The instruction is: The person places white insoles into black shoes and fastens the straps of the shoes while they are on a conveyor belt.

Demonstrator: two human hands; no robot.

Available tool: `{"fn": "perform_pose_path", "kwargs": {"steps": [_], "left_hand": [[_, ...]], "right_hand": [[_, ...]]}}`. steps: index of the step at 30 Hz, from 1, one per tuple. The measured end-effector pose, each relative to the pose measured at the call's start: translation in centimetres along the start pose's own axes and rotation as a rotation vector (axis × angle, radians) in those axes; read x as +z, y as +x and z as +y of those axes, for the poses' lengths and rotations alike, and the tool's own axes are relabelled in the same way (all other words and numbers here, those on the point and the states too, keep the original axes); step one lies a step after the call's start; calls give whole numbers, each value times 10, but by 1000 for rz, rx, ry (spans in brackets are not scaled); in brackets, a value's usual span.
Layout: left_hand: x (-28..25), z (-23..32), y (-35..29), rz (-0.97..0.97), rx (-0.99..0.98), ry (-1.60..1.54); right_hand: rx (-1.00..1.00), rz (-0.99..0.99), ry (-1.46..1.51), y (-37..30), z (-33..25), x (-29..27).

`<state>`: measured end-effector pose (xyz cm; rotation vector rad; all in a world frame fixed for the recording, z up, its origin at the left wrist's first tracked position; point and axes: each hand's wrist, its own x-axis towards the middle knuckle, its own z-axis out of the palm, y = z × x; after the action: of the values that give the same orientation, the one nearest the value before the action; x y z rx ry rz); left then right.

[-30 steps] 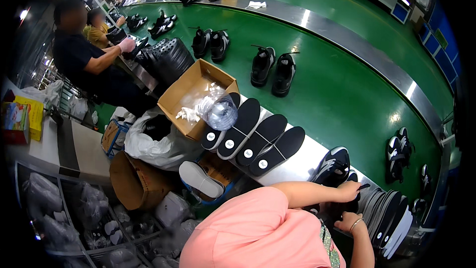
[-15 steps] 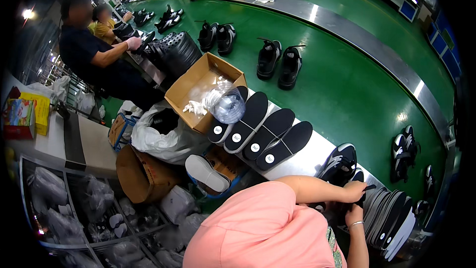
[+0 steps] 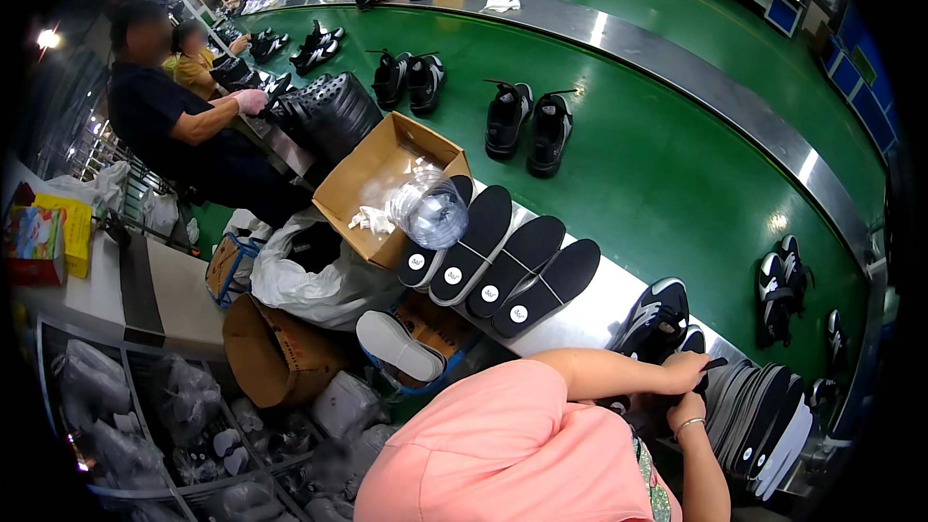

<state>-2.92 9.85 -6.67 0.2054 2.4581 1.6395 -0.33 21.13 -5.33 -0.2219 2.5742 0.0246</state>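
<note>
My left hand (image 3: pixel 684 373) is closed on a black piece (image 3: pixel 715 364) whose narrow end sticks out past the fingers. Just below it, my right hand (image 3: pixel 687 410), with a bracelet at the wrist, closes on the same dark area; its fingers are partly hidden. What kind of thing the black piece is, I cannot make out. A black and grey sneaker (image 3: pixel 653 317) lies beside my left forearm, and part of another shoe (image 3: pixel 693 338) shows by my left hand. To the right of my hands stands a row of stacked insoles (image 3: pixel 764 411).
Banded black insoles (image 3: pixel 530 266) lie on the white ledge, next to a cardboard box (image 3: pixel 343 174) holding a clear plastic jug (image 3: pixel 433 215). Pairs of sneakers (image 3: pixel 527 126) rest on the green belt (image 3: pixel 657 164). Co-workers stand at left and across the belt.
The whole view has shifted slightly. My right hand has come a little closer to my left. Across the belt, a co-worker's hands have moved onto the shoes there.
</note>
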Motion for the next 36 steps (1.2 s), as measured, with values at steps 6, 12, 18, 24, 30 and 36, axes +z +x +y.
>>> {"fn": "perform_pose_path", "kwargs": {"steps": [6,12,18,24,30,36], "left_hand": [[-3,2,1,-48,-38,6],[4,-1,3,6,-21,24],[8,-6,5,18,-5,32],[4,1,6,9,13,43],[5,-17,10,-9,35,-37],[2,-41,28,-189,107,-100]], "right_hand": [[-38,14,9,-2,5,0],[44,-73,0,1,-1,-2],[-121,-236,-73,-16,-4,-26],[-142,-312,-230,-40,-1,-25],[-359,-176,768,-24,13,-18],[143,74,1412,-9,18,3]]}}
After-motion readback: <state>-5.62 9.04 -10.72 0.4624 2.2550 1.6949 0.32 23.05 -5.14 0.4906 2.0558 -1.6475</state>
